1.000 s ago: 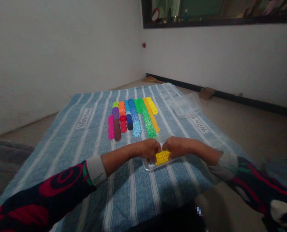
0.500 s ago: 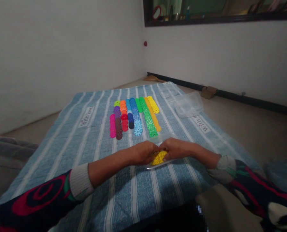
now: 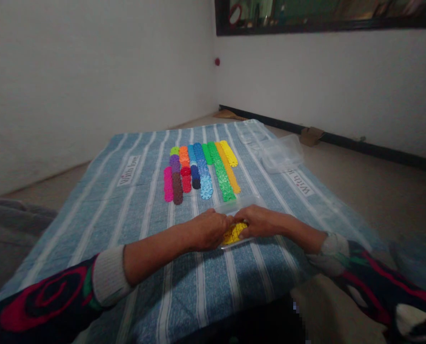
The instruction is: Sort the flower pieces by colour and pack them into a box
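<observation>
A clear plastic container point(image 3: 230, 206) sits near the front of the cloth, with a row of yellow notched discs point(image 3: 235, 233) packed inside it. My left hand point(image 3: 212, 230) is closed at the left end of these discs, its fingertips partly hidden. From the right, my right hand point(image 3: 258, 220) reaches in with thumb and fingers bent around the other end of the row. The two hands nearly meet above the discs. Beyond the container lie rows of similar discs sorted by colour, among them green point(image 3: 223, 179), light blue point(image 3: 206, 188), brown point(image 3: 177, 188) and pink point(image 3: 168, 184) ones.
A striped blue cloth point(image 3: 134, 215) covers the work surface. At the far right stands another clear plastic container point(image 3: 282, 153). A piece of cardboard point(image 3: 311, 136) lies on the floor by the wall, and a grey fabric heap point(image 3: 15, 234) is at the left.
My left hand has shifted slightly left and down, and the gap between the hands has widened a little. Both hands stay at the yellow discs in the container.
</observation>
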`<state>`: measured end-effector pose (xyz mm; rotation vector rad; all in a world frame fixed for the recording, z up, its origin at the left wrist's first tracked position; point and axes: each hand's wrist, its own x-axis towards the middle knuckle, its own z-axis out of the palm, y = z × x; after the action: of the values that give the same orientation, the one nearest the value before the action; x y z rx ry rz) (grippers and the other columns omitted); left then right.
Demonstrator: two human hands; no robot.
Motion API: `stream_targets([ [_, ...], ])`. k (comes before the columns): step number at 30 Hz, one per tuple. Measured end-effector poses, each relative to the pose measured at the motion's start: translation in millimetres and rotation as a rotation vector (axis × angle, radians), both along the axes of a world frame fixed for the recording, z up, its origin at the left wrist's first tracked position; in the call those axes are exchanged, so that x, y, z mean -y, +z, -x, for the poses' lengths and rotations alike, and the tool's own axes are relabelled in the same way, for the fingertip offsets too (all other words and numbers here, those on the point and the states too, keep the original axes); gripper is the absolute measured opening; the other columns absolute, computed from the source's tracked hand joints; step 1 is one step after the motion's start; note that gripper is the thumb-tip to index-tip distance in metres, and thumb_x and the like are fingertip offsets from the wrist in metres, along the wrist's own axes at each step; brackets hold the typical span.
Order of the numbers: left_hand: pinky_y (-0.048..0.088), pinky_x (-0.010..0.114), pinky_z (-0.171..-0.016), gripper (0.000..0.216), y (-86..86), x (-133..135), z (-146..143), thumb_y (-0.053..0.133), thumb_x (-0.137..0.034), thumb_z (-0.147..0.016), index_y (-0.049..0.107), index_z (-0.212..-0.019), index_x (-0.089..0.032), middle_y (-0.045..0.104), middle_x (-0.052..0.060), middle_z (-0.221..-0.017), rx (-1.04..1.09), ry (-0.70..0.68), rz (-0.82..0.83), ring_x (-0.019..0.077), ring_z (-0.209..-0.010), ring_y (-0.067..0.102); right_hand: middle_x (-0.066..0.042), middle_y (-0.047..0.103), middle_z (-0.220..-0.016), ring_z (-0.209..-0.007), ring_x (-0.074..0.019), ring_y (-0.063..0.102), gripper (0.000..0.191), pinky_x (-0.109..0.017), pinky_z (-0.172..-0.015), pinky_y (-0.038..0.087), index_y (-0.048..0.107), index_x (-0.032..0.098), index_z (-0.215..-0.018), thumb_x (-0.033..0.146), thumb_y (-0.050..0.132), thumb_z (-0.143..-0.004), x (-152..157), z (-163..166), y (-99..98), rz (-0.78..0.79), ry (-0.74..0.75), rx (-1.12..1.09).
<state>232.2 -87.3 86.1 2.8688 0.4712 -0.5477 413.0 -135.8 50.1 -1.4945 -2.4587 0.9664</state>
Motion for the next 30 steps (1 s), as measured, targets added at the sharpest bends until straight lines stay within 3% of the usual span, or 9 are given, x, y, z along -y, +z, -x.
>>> stream_targets([
  [4, 0.048, 0.033, -0.072, 0.030, 0.6, 1, -1, 0.053, -0.015, -0.079, 0.060, -0.108, -0.014, 0.071, 0.012, -0.091, -0.008, 0.076, 0.027, 0.0260, -0.081, 0.067, -0.005, 0.068, -0.087, -0.077, -0.0166, 0.059, 0.024, -0.023, -0.064, 0.037, 0.070, 0.014, -0.096, 0.026, 0.068, -0.075, 0, 0, -0.7, -0.012, -0.008, 0.010],
  [9, 0.046, 0.042, -0.083, 0.029, 0.3, 3, 1, 0.055, -0.023, -0.078, 0.062, -0.105, -0.013, 0.069, 0.014, -0.090, -0.007, 0.075, -0.060, 0.0296, -0.088, 0.064, -0.004, 0.066, -0.086, -0.076, -0.0155, 0.057, 0.020, -0.022, -0.065, 0.036, 0.069, 0.013, -0.093, 0.026, 0.067, -0.077, 0, -2, 0.8, -0.013, -0.002, 0.013],
  [12, 0.042, 0.046, -0.090, 0.025, -1.6, 4, 5, 0.055, -0.026, -0.080, 0.063, -0.101, -0.014, 0.069, 0.012, -0.086, 0.009, 0.069, -0.051, 0.0284, -0.088, 0.063, -0.003, 0.065, -0.085, -0.077, -0.0154, 0.056, 0.018, -0.022, -0.066, 0.036, 0.068, 0.014, -0.091, 0.026, 0.066, -0.079, 2, -3, 2.5, -0.010, 0.012, 0.002],
  [16, 0.032, 0.054, -0.100, 0.026, -5.4, 6, 16, 0.050, -0.037, -0.088, 0.064, -0.092, -0.016, 0.068, 0.012, -0.090, 0.070, 0.093, -0.024, 0.0304, -0.102, 0.059, -0.003, 0.065, -0.084, -0.074, -0.0149, 0.056, 0.018, -0.023, -0.066, 0.036, 0.066, 0.013, -0.089, 0.030, 0.063, -0.083, 7, -2, 4.3, -0.018, 0.030, -0.005],
  [24, 0.025, 0.057, -0.106, 0.044, -14.7, 7, 32, 0.061, -0.053, -0.079, 0.060, -0.103, -0.017, 0.067, 0.013, -0.105, 0.133, 0.077, 0.057, 0.0336, -0.120, 0.051, -0.012, 0.065, -0.102, -0.090, -0.0250, 0.060, 0.048, -0.032, -0.074, 0.042, 0.060, 0.013, -0.109, 0.054, 0.062, -0.083, 21, 11, 8.6, -0.095, 0.029, 0.091],
  [30, 0.023, 0.058, -0.109, 0.045, -22.3, 12, 34, 0.066, -0.043, -0.076, 0.057, -0.110, -0.015, 0.065, 0.016, -0.114, 0.159, 0.113, 0.022, 0.0335, -0.123, 0.049, -0.014, 0.061, -0.114, -0.102, -0.0301, 0.060, 0.065, -0.038, -0.083, 0.046, 0.049, 0.014, -0.129, 0.044, 0.072, -0.076, 28, 17, 7.6, -0.086, -0.016, 0.131],
])
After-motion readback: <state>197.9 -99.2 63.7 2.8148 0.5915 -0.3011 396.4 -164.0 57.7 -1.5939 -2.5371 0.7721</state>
